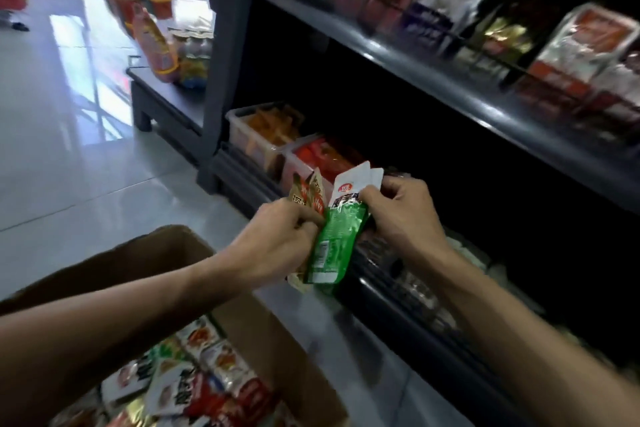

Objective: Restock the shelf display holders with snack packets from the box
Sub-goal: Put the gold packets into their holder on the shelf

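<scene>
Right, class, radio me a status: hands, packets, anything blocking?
Left hand grips tan-red packets. Right hand pinches green packet. Both above bottom shelf; box open below. Nothing blocking.

2 hands (pixel 277 239), 1 box (pixel 263 329), 2 clear holders (pixel 256 142) w/ packets.

We are seeing the cardboard box (pixel 180 253) running off the bottom edge, its packets (pixel 194 381) partly hiding behind the left forearm. The bags on the upper shelf (pixel 450 80) are blurring past reading and running off the right edge. The holders (pixel 415 288) beneath the hands are sitting in shadow, contents lying beyond telling.
</scene>
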